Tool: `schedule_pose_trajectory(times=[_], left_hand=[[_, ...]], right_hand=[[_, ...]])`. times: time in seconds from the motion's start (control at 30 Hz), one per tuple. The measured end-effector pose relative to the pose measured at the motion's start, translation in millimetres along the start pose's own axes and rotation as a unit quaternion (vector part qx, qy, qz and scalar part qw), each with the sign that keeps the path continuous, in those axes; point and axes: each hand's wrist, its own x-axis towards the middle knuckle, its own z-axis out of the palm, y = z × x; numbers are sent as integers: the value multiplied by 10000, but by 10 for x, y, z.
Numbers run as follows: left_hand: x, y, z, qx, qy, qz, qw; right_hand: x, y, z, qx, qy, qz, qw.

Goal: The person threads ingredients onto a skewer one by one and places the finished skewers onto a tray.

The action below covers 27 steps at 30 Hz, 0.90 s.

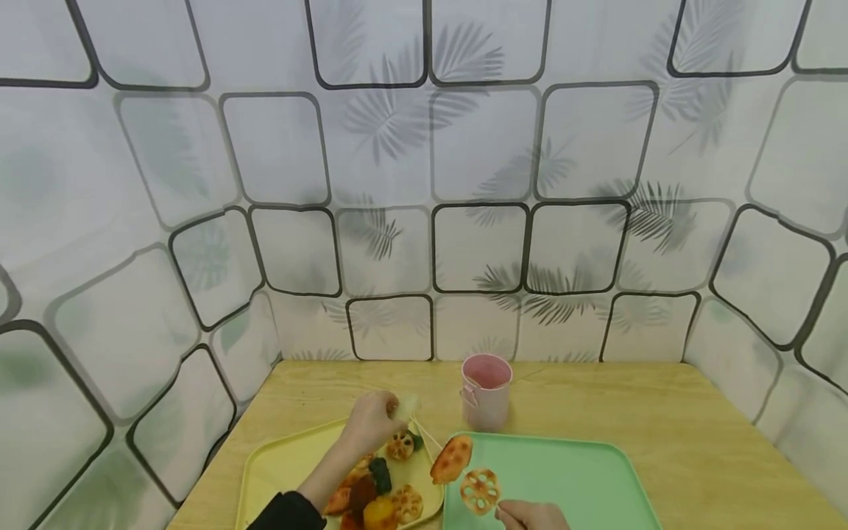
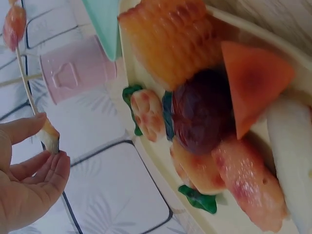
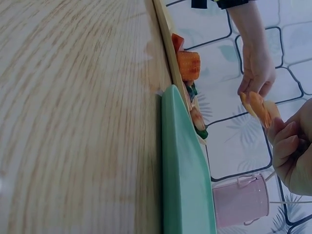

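My left hand (image 1: pixel 372 425) reaches over the yellow tray (image 1: pixel 261 460) and pinches a small pale food piece (image 2: pixel 50 137) at the upper end of a thin skewer (image 2: pixel 25 83). Lower on this skewer sit an orange-brown piece (image 1: pixel 453 459) and a lotus root slice (image 1: pixel 480 492). At the slice's lower edge, my right hand (image 1: pixel 533 515) grips the skewer's other end, partly cut off by the head view's bottom edge. Fingers of the right hand (image 3: pixel 295 146) curl inward in the right wrist view. The skewer slants above the place where the two trays meet.
On the yellow tray lie corn (image 2: pixel 170 41), an orange wedge (image 2: pixel 256 80), a dark round piece (image 2: pixel 202 114), lotus slices (image 1: pixel 407 503) and green bits (image 2: pixel 197 199). A green tray (image 1: pixel 563 478) adjoins it. Behind stands a pink bucket (image 1: pixel 486 405), a thin stick (image 3: pixel 291 202) protruding from it.
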Motion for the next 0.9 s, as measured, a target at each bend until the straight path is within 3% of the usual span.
schedule_pose_trajectory(times=[0.13,0.4,0.7,0.8,0.9], left_hand=[[-25,79,36,36,-60,240,9997],[-56,126,51,173,42,165,9997],[-53,239,148,165,-59,459,9988],[-59,256,161,238,-30,495,9985],[-41,265,131,174,-250,470,9984]], right_hand=[[66,-20,10,189,111,-47,9997],[155,-82,-9,694,-342,600,9952],[229,-97,64,218,139,371,9990],[248,-102,53,566,-159,734,9956],[260,-104,20,1042,-429,1188,9865]])
